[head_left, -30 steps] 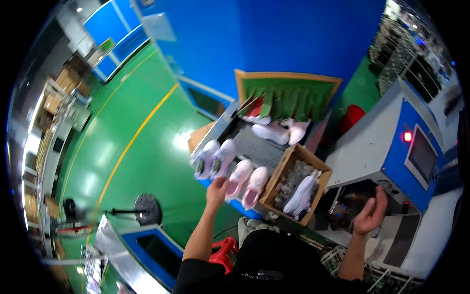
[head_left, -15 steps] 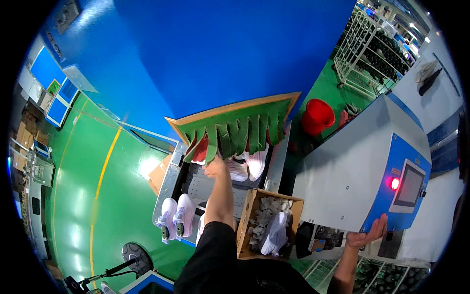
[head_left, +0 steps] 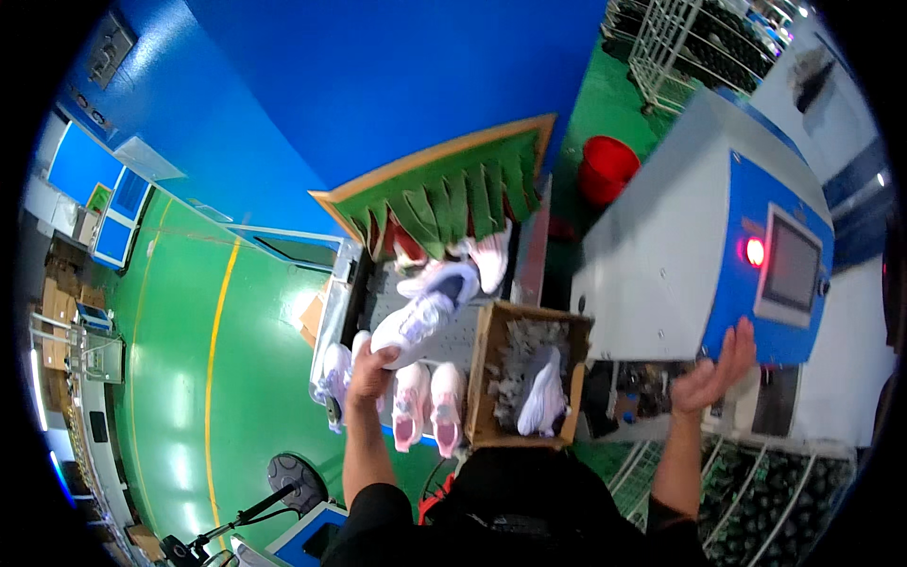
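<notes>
My left hand (head_left: pixel 370 375) grips a white and lavender sneaker (head_left: pixel 422 319) by its toe end, above the machine's perforated metal bed (head_left: pixel 378 283). Beyond it, pale pink sneakers (head_left: pixel 491 257) sit under the green strip curtain (head_left: pixel 444 213). White and pink sneakers (head_left: pixel 411 402) stand at the bed's near end, with lavender-laced ones (head_left: pixel 333 383) left of them, partly behind my hand. My right hand (head_left: pixel 715 369) is open, fingers stretched, by the lower edge of the blue control panel (head_left: pixel 723 302); whether it touches is unclear.
Right of the bed, a cardboard box (head_left: pixel 484 373) holds crumpled grey paper and a white shoe (head_left: pixel 541 397). A grey cabinet (head_left: pixel 642 274) with a lit red button (head_left: pixel 754 251) stands at the right. Behind it are a red bucket (head_left: pixel 607 170) and a wire rack (head_left: pixel 666 47).
My left hand has come back from the curtain toward me and now holds a white and lavender sneaker. My right hand's fingers have spread near the panel's edge. The whole view has shifted.
</notes>
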Action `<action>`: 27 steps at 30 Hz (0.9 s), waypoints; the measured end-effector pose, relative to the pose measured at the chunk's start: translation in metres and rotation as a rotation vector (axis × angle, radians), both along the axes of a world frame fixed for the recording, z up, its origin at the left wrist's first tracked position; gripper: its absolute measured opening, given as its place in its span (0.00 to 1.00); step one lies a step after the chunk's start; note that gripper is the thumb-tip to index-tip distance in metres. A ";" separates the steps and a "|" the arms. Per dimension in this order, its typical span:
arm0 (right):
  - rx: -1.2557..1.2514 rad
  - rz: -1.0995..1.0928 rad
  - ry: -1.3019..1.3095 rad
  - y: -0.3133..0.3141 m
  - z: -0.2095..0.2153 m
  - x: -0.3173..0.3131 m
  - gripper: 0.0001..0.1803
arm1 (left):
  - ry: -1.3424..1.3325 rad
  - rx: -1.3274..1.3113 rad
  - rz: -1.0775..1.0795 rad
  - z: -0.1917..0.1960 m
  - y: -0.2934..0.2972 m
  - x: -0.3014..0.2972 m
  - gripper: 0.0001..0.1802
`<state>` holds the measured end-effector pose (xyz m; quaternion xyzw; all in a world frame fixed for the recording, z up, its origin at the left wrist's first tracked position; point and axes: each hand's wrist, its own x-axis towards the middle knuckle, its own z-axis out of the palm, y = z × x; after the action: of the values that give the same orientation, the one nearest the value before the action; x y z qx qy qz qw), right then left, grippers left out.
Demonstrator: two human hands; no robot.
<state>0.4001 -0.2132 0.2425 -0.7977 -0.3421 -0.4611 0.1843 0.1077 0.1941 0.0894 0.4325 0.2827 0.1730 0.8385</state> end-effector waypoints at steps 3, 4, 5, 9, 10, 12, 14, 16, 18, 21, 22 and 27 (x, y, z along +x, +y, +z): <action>0.148 0.233 0.169 -0.010 -0.025 -0.046 0.18 | -0.008 0.037 -0.100 0.023 -0.023 -0.027 0.34; 0.170 0.336 0.245 -0.014 -0.042 -0.067 0.18 | -0.001 -0.008 -0.121 0.022 -0.030 -0.031 0.33; 0.103 0.486 0.402 -0.013 -0.055 -0.082 0.19 | -0.044 -0.027 -0.133 0.021 -0.039 -0.032 0.32; -0.180 0.361 1.610 -0.019 -0.156 -0.144 0.26 | 0.119 -0.062 -0.068 -0.007 -0.082 0.002 0.22; -0.309 0.378 1.684 -0.034 -0.210 -0.152 0.27 | 0.144 -0.088 -0.055 -0.018 -0.097 0.019 0.22; 0.048 0.103 2.244 -0.029 -0.218 -0.164 0.20 | 0.334 0.344 -0.151 -0.043 -0.114 0.048 0.21; 0.278 -0.021 2.473 -0.028 -0.228 -0.164 0.16 | 0.385 0.552 -0.067 -0.073 -0.139 0.074 0.19; 0.385 0.033 2.423 -0.030 -0.257 -0.161 0.15 | 0.561 0.748 0.020 -0.048 -0.170 0.096 0.17; 0.154 -0.078 2.450 -0.023 -0.278 -0.156 0.15 | 0.506 1.067 0.001 -0.052 -0.181 0.093 0.16; 0.037 -0.249 2.312 -0.014 -0.334 -0.168 0.16 | 0.343 1.315 -0.175 -0.033 -0.216 0.067 0.18; 0.075 -0.238 2.265 -0.014 -0.340 -0.176 0.15 | 0.240 1.336 -0.270 -0.032 -0.228 0.050 0.20; 0.480 0.064 2.275 -0.024 -0.339 -0.175 0.14 | 0.244 1.700 -0.546 0.001 -0.250 0.004 0.39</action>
<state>0.2247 -0.2371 -0.0964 -0.6869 0.0971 0.4733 0.5429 0.1113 -0.0564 0.0902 0.9742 0.0340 0.0714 0.2116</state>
